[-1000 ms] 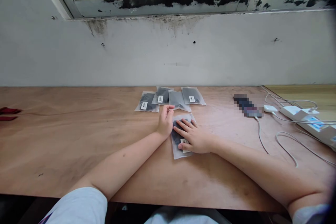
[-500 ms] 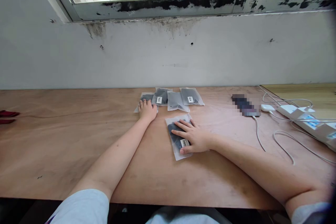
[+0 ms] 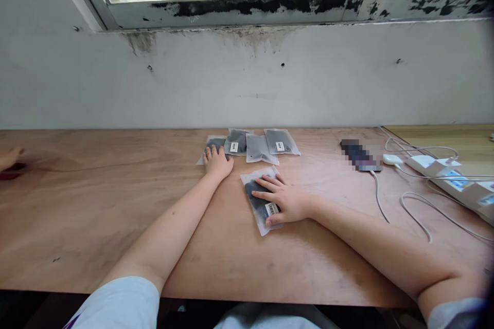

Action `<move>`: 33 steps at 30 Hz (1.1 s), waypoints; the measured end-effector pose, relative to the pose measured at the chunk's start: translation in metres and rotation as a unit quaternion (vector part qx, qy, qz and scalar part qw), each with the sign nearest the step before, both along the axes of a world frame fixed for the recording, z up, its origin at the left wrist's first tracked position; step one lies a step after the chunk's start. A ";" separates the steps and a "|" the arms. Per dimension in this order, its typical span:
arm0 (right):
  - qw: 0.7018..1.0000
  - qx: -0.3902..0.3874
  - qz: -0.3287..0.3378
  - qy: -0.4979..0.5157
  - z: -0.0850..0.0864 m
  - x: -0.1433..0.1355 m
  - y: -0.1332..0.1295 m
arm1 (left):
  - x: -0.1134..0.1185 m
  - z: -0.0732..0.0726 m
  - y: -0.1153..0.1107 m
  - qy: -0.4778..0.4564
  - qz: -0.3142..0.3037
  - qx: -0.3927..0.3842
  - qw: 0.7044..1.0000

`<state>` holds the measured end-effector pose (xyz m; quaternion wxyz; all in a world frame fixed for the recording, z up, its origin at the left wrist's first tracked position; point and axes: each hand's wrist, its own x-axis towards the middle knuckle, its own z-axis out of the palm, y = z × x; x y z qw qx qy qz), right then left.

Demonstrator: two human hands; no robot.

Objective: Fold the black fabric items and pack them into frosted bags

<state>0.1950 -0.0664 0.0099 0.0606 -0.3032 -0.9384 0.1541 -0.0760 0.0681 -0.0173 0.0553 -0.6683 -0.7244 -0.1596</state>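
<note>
My left hand (image 3: 218, 162) rests on the leftmost packet (image 3: 215, 141) of a group near the wall, its fingers slightly apart. Beside that packet lie a labelled dark packet (image 3: 236, 140), a paler frosted packet (image 3: 261, 149) and another labelled one (image 3: 281, 140), overlapping in part. Nearer to me, my right hand (image 3: 287, 199) lies with spread fingers on a single frosted packet (image 3: 258, 211) with dark contents. A barcode label shows by its thumb. Neither hand grasps anything.
On the wooden table (image 3: 116, 205), a blurred-out phone (image 3: 360, 156) with a cable lies to the right. A white power strip (image 3: 443, 172) with plugs and cords is beyond it. At the far left edge another person's hand (image 3: 11, 158) is over a dark red object (image 3: 13, 172).
The other person's hand has come into view at the far left, over the red object. The packet under my right hand has turned and shifted slightly; my left hand has barely moved.
</note>
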 end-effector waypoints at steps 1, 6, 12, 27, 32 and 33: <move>1.000 -0.001 0.000 -0.001 0.000 0.000 0.000 | 0.000 0.000 0.000 0.000 -0.001 0.003 1.000; 1.000 -0.005 0.004 0.001 0.002 0.000 0.001 | 0.001 0.002 -0.001 0.004 0.006 -0.008 1.000; 1.000 -0.007 0.004 0.006 0.003 0.000 0.000 | 0.002 0.003 0.000 0.014 0.018 -0.025 0.999; 1.000 -0.005 0.002 0.017 0.004 0.000 -0.001 | 0.004 0.009 -0.002 -0.008 0.026 -0.059 0.998; 1.000 -0.002 0.002 0.015 0.002 0.000 0.000 | 0.003 0.009 -0.001 -0.013 0.027 -0.084 0.996; 1.000 -0.002 0.001 0.016 0.002 0.000 0.000 | 0.002 0.008 0.000 -0.014 0.028 -0.084 0.996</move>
